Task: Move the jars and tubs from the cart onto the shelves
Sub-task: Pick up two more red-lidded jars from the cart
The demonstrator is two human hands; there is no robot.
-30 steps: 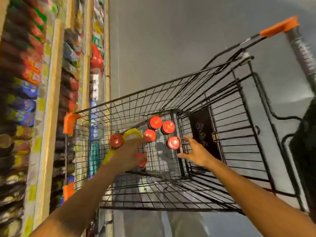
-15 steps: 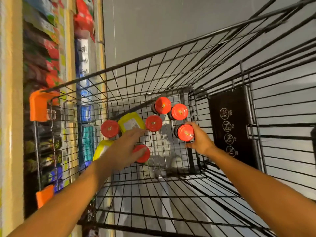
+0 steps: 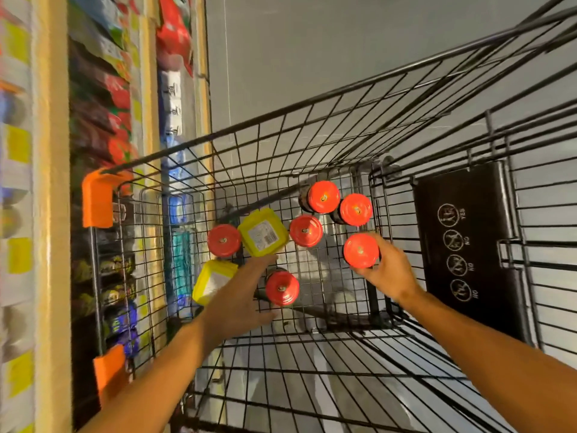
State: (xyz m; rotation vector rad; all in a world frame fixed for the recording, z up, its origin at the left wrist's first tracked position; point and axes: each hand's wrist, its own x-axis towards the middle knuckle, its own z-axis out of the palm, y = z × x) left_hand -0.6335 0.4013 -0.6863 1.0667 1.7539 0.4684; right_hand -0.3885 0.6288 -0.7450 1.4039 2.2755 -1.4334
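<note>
Several dark jars with red lids stand at the far end of the black wire cart (image 3: 312,126). My right hand (image 3: 385,271) grips the nearest right jar (image 3: 360,250) from its side. My left hand (image 3: 242,295) reaches in with fingers stretched, its fingertips near a yellow tub (image 3: 262,232). A red-lidded jar (image 3: 282,287) stands just right of that hand, another (image 3: 224,240) left of the tub. A second yellow tub (image 3: 212,281) is partly hidden by my left wrist. Three more jars (image 3: 323,196) (image 3: 356,209) (image 3: 306,231) stand behind.
Shelves (image 3: 50,214) packed with colourful packets run along the left, close to the cart's orange corner bumpers (image 3: 98,201). A black child-seat flap with warning icons (image 3: 465,245) hangs on the cart's right. Grey floor lies beyond.
The view has dropped closer into the cart. My right hand went from open air to gripping the right jar. My left hand has stayed beside the yellow tub.
</note>
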